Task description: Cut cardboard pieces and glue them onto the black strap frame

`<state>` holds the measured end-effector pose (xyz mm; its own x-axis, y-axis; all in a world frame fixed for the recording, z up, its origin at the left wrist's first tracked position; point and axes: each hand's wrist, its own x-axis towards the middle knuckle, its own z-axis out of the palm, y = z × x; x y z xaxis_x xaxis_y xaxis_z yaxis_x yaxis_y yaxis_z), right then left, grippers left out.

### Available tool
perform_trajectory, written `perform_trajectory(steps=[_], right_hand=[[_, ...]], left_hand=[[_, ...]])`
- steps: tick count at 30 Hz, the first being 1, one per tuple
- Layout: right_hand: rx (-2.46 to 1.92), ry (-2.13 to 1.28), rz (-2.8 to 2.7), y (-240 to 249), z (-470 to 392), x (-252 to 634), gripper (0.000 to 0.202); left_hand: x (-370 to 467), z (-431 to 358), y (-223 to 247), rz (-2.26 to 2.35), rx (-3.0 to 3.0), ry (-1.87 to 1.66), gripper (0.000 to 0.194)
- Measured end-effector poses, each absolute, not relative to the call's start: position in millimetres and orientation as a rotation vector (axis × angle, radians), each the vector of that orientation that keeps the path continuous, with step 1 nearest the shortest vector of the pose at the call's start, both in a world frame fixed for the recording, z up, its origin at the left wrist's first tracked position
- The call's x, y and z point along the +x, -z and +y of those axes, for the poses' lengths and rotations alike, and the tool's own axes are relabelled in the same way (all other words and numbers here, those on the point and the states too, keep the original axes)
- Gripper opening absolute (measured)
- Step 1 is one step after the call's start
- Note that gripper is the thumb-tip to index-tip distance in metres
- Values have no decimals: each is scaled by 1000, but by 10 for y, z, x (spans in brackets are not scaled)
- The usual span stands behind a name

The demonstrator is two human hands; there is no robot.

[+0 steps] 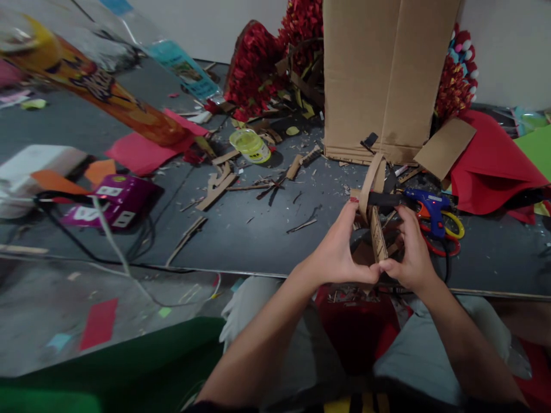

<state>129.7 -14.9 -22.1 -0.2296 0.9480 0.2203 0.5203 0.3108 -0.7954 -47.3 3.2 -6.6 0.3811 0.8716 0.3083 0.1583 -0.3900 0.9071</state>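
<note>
A small cardboard piece [377, 236] with a curved strip looped at its top is held between both hands near the table's front edge. My left hand [344, 246] grips its left side, thumb at the lower end and fingers up by a dark band. From the right, my right hand [411, 249] pinches the same piece, its thumb meeting the left thumb at the bottom. Just right of the hands lie a blue glue gun [433, 209] and scissors with red and yellow handles [456, 225].
Behind the hands stands a tall cardboard box [374, 74] with red paper decorations [253, 69] beside it. Cardboard scraps, a yellow-lidded tub [250, 146], a purple power strip [116, 201], cables, an orange bottle [107, 92] and red paper [491, 166] are on the table [253, 241].
</note>
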Motion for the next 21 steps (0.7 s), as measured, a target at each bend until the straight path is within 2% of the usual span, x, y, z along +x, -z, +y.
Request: perform_trajectory(steps=[21], right_hand=[[-1285,-728,-1885,223,-137,1293,101]], left_hand=[[-472,40,56,860,1787,-1081,80]])
